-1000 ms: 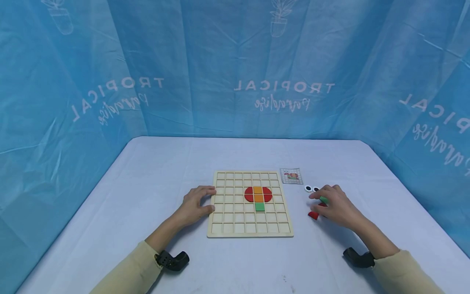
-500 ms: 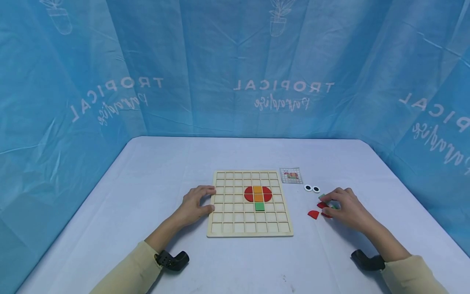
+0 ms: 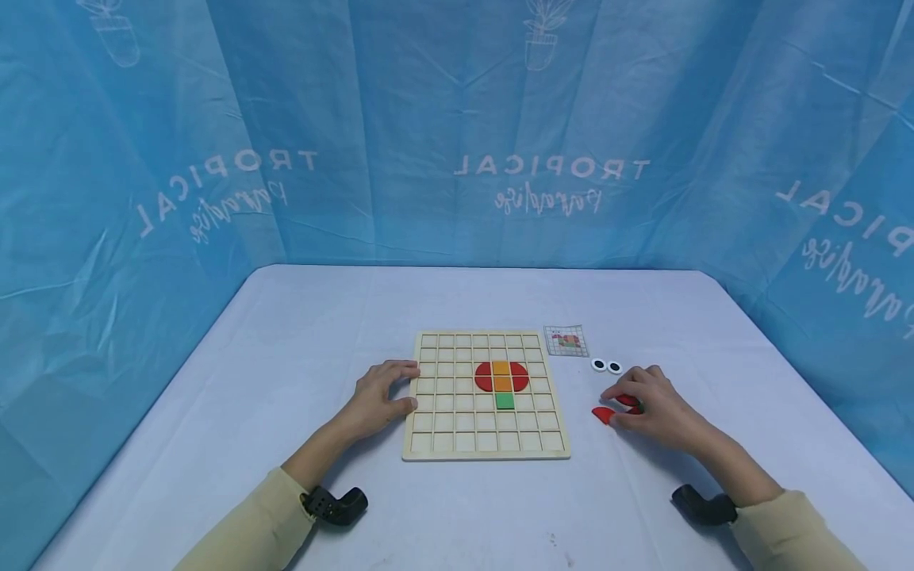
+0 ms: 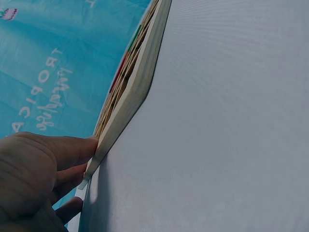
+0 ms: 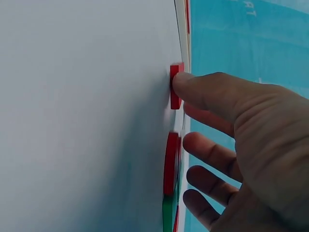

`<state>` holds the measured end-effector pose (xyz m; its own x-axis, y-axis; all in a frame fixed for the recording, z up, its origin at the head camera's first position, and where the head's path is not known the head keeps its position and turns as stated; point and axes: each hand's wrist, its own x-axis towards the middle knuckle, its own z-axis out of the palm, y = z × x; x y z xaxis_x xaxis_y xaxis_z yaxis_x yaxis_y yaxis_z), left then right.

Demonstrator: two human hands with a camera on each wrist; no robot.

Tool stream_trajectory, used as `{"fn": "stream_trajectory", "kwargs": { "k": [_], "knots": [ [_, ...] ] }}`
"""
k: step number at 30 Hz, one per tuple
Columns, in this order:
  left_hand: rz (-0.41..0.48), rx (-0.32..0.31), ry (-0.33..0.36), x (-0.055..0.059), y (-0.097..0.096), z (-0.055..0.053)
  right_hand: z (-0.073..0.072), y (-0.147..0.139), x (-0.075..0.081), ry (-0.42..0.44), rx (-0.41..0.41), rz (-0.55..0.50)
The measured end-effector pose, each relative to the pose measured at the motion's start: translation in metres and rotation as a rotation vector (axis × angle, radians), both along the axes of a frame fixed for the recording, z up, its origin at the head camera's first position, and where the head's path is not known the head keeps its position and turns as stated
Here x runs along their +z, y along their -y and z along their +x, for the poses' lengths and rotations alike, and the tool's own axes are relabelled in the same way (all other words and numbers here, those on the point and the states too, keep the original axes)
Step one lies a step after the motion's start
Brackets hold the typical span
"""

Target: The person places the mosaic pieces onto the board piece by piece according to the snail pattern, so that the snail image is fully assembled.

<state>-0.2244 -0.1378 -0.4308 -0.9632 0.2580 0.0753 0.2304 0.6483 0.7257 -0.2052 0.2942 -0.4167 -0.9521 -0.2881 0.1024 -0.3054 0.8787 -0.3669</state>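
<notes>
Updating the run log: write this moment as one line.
left hand: touching grid board edge; right hand: touching loose red piece; on board: orange squares, green square, red rounded pieces; off board: eye discs

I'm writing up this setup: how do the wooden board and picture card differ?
The board is far larger than the card. The board is thick, pale wood; the card looks thin and printed. The left hand touches the board; no hand touches the card. Both are gridded and lie on the table.
</notes>
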Motion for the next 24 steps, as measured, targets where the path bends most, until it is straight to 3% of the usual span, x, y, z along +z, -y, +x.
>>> {"fn": "stream_trajectory", "kwargs": {
  "k": [17, 24],
  "knots": [
    [-0.007, 0.002, -0.013, 0.000, -0.001, -0.001, -0.006, 0.020, 0.001, -0.003, 0.039, -0.015],
    [0.000, 0.004, -0.003, 0.001, -0.001, 0.001, -0.011, 0.046, 0.007, -0.014, 0.033, -0.075]
  ]
}}
